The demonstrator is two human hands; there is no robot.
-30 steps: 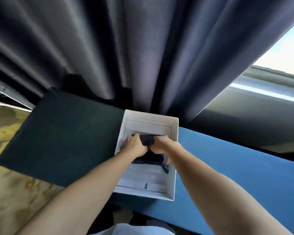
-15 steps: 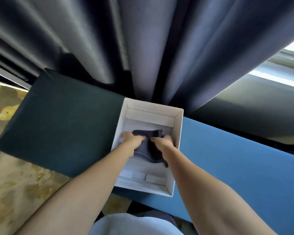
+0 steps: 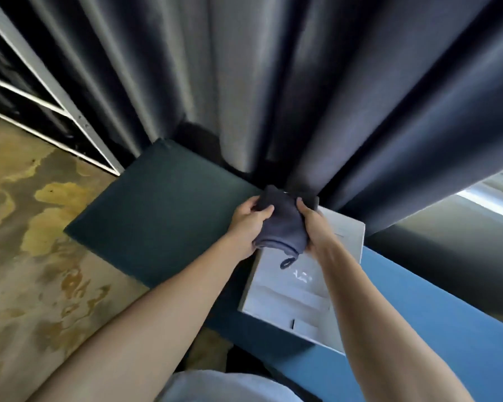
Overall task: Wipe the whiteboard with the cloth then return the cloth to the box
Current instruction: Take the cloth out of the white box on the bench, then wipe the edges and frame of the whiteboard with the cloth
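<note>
A dark grey-blue cloth (image 3: 282,227) with a small hanging loop is held up above the open white box (image 3: 352,236). My left hand (image 3: 247,224) grips the cloth's left side and my right hand (image 3: 314,227) grips its right side. The box sits on a cushioned bench where a dark green cushion (image 3: 163,213) meets a blue one (image 3: 433,314). Inside, the box shows only white folded card. No whiteboard is in view.
Heavy dark curtains (image 3: 244,82) hang right behind the bench and the box. A mottled brown and yellow floor (image 3: 26,256) lies to the left, with a white metal frame (image 3: 41,74) at the far left. A bright window strip (image 3: 494,195) shows at the right.
Both hands have lifted the cloth out of the box and up toward the curtains. The view has swung left, so the box now sits right of centre.
</note>
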